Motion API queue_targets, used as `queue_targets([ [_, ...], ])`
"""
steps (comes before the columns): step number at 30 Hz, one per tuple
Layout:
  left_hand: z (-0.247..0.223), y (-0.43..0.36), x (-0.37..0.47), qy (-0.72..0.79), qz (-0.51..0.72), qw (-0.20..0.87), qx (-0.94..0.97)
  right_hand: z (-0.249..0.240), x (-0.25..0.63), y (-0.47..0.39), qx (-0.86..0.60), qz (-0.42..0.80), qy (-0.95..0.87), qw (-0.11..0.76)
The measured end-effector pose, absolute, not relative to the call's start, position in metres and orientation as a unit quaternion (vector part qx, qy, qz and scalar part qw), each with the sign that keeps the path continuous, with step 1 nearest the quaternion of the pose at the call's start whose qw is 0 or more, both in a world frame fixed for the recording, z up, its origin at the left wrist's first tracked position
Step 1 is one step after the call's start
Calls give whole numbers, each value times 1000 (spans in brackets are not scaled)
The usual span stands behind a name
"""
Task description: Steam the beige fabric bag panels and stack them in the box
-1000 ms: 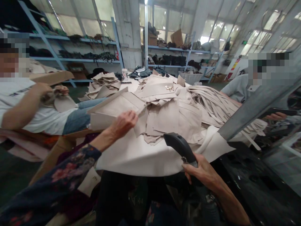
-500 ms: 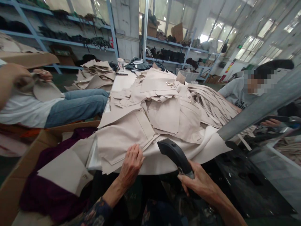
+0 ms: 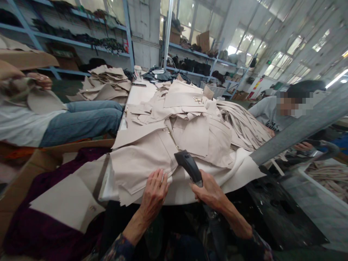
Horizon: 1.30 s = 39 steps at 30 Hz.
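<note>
My left hand [image 3: 155, 188] lies flat on the near edge of a beige fabric piece [image 3: 141, 156], fingers stretched out and pressing lightly on it. A zip [image 3: 172, 139] with a metal chain runs along the right side of that piece. My right hand [image 3: 210, 192] is wrapped round a black curved hand tool [image 3: 189, 165], whose exact kind I cannot make out. Its blunt head is at the fabric's right edge, near the lower end of the zip; whether it touches is unclear. A dark hose-like part [image 3: 217, 228] hangs below my right hand.
Beige cut pieces [image 3: 185, 94] and long straps [image 3: 241, 123] are heaped across the table. A grey metal post [image 3: 296, 125] slants on the right. A cardboard box [image 3: 29, 170] with purple cloth stands at left. One person sits on each side.
My right hand has brought the black tool left and up to the fabric's edge by the zip. My left hand stays flat on the fabric. The view has shifted slightly.
</note>
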State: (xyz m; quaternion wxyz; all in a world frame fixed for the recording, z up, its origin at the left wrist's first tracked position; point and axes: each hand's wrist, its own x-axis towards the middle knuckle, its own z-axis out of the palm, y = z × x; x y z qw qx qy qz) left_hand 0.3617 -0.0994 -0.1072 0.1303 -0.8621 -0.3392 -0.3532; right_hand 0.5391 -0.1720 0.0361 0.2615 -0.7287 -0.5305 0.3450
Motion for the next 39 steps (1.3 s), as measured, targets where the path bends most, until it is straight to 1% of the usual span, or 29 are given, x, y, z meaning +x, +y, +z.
queue_targets([
  [4, -101, -102, 368, -366, -314, 136, -865, 57, 554, -176, -735, 317, -527, 284],
  [7, -100, -103, 371, -373, -309, 141, -864, 65, 554, -182, -715, 346, -548, 262],
  [10, -103, -103, 370, -360, -321, 145, -864, 60, 544, -185, -709, 386, -551, 212],
  [13, -104, -103, 368, -352, -338, 138, -862, 47, 535, -184, -714, 391, -551, 184],
  [18, -98, -103, 369, -347, -359, 142, -855, 32, 533, -174, -730, 371, -548, 174],
  [24, -96, -103, 371, -359, -360, 132, -851, 37, 537, -176, -731, 374, -545, 170],
  [28, -98, -104, 371, -366, -361, 127, -848, 40, 541, -187, -734, 379, -535, 179],
  [35, -96, -103, 370, -351, -356, 140, -855, 55, 561, -195, -763, 334, -501, 236],
  [39, -95, -103, 370, -344, -355, 147, -857, 55, 560, -199, -739, 355, -513, 253],
])
